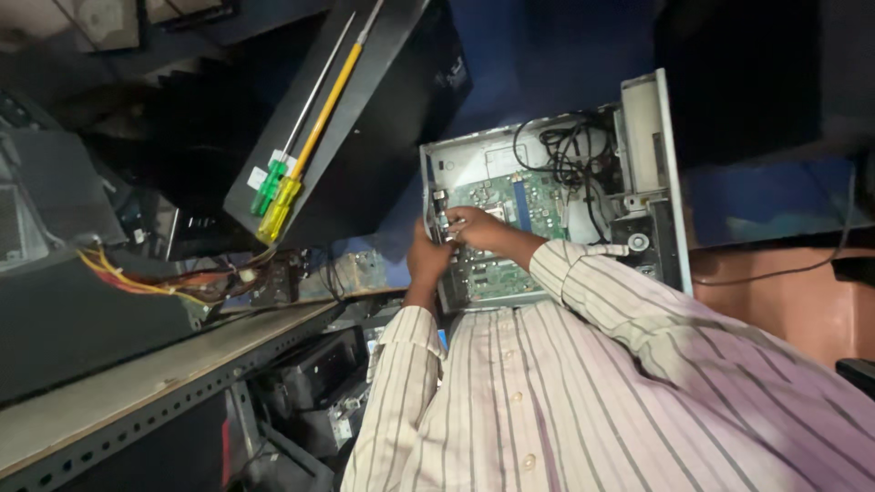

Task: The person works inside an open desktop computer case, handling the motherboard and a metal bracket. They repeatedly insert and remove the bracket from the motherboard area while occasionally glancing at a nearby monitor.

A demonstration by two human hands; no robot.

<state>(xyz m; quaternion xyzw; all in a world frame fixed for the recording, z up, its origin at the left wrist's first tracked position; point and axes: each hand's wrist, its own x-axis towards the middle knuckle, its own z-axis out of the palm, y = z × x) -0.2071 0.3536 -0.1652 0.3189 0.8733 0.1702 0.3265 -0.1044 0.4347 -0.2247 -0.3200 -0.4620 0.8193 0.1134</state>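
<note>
Lying open on its side, the computer case (547, 182) shows a pale grey sheet-metal shell with a green circuit board (510, 214) bedded flat inside it, studded with small components. Both hands of the person in the striped shirt meet at the board's near left edge: the right hand (474, 228) rests on the board with fingers bent down onto a small part there, though what they pinch is too small to make out; the left hand (427, 260) sits just beside it at the case's rim, fingers curled, and I cannot tell whether it grips anything. Above the hands, inside the case, a tangle of black cables (570, 155) loops over the board. Left of the case, a dark flat panel (365, 137) leans at a tilt, carrying two long screwdrivers side by side, one with a translucent yellow handle (283, 205), one with a green handle (266, 187). Farther left of the case, yellow and red wires (146, 278) trail above a perforated metal shelf (137, 401).
</note>
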